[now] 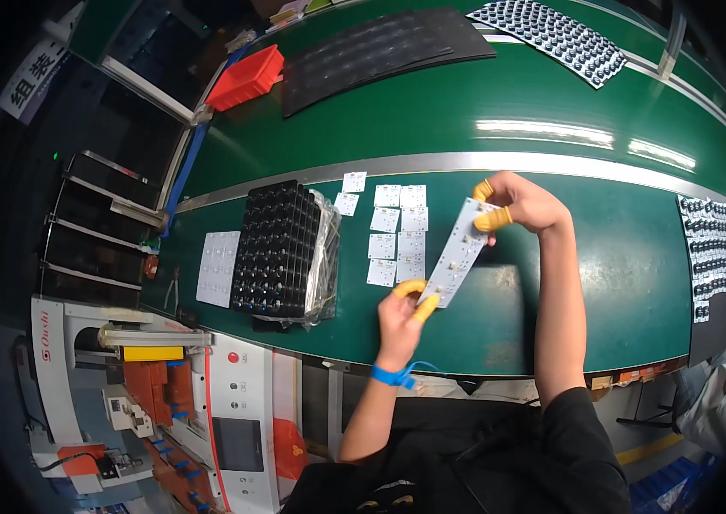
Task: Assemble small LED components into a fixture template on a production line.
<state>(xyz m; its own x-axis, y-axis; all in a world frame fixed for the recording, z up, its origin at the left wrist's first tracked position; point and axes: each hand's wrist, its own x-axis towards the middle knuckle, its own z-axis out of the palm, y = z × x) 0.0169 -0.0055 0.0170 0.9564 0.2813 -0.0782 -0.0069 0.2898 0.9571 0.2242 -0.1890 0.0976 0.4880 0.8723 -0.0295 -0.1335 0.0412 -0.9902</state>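
Observation:
A long white circuit board strip with small light parts on its face is held tilted above the green bench. My left hand, with yellow finger covers and a blue wrist strap, pinches its lower end. At the upper end, my right hand grips the same strip between thumb and fingers, also in yellow covers. Just left of the strip lie several square white circuit boards in two columns, with two more boards set apart beyond them.
Left of the boards stand stacked black trays beside a white board panel. Further back are a red bin, black mats and a sheet of round black parts. Rows of parts lie right, near another person.

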